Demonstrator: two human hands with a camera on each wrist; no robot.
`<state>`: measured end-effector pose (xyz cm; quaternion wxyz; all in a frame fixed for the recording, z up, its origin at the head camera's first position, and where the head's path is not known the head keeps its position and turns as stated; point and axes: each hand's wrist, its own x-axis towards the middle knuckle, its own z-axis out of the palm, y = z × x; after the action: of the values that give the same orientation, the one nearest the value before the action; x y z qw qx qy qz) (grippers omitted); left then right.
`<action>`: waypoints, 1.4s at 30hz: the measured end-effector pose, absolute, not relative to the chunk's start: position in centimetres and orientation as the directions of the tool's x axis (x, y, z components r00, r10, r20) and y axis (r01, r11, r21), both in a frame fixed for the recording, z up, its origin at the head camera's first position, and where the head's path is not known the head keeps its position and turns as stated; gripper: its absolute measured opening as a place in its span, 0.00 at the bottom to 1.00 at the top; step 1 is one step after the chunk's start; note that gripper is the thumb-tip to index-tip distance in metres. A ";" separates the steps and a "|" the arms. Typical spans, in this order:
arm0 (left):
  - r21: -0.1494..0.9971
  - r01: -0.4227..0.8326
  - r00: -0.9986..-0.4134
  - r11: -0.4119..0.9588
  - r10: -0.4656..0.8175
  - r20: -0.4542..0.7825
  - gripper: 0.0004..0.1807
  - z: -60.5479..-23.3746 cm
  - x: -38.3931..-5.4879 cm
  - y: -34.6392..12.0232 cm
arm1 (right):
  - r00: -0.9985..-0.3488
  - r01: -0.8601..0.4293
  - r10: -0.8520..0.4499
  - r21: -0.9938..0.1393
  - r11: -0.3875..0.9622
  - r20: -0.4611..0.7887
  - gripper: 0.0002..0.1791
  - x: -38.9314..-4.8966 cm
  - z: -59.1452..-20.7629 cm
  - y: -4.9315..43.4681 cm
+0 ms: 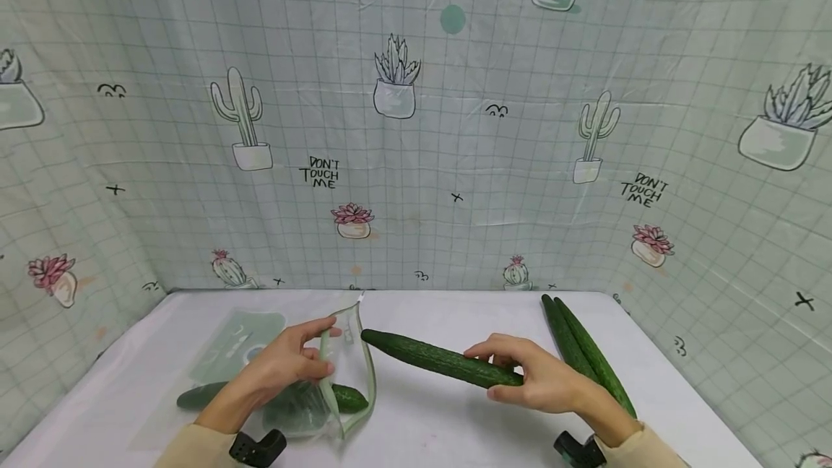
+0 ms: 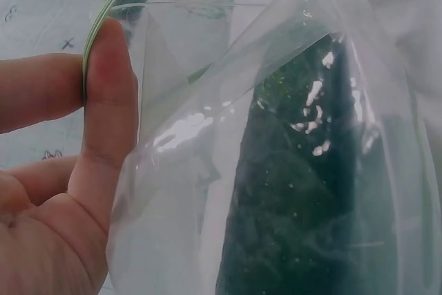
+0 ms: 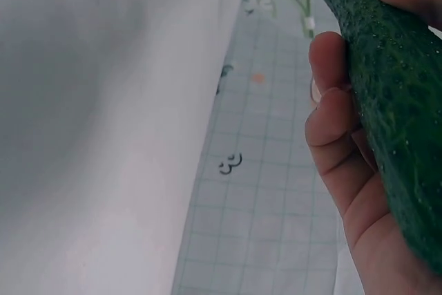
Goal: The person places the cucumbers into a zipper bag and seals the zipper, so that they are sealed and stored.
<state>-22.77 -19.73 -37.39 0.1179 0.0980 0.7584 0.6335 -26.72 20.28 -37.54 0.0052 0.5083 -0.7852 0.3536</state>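
Observation:
My right hand grips a long dark green cucumber near its right end. The cucumber's far tip points left, close to the mouth of a clear zip bag with a pale green rim. In the right wrist view thumb and fingers wrap the cucumber. My left hand pinches the bag's rim and holds the mouth apart. Inside the bag lies another cucumber, partly behind my left hand; the left wrist view shows this cucumber through the plastic.
Two more cucumbers lie side by side at the right of the white table. A flat pale green bag lies at the back left. A patterned curtain stands behind the table's far edge and along its sides.

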 end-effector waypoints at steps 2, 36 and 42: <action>0.985 0.014 -0.952 0.171 0.305 -0.039 0.46 -37.4 -22.8 -19.7 | -0.469 -0.805 -0.811 -0.548 0.229 0.350 0.29 -26.7 -37.5 19.7; 0.986 0.032 -0.941 0.161 0.338 -0.025 0.46 -37.3 -22.9 -19.4 | -0.399 -0.725 -0.907 -0.651 0.224 0.132 0.28 -31.2 -40.9 5.2; 0.986 0.015 -0.939 0.164 0.341 -0.042 0.45 -37.5 -22.9 -19.3 | -0.406 -0.796 -0.911 -0.520 0.310 0.079 0.25 -31.4 -41.3 4.4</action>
<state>-22.86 -19.28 -37.52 0.1280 0.1184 0.7522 0.6354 -31.35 4.43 -41.35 -0.1155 0.5327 -0.8009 0.2479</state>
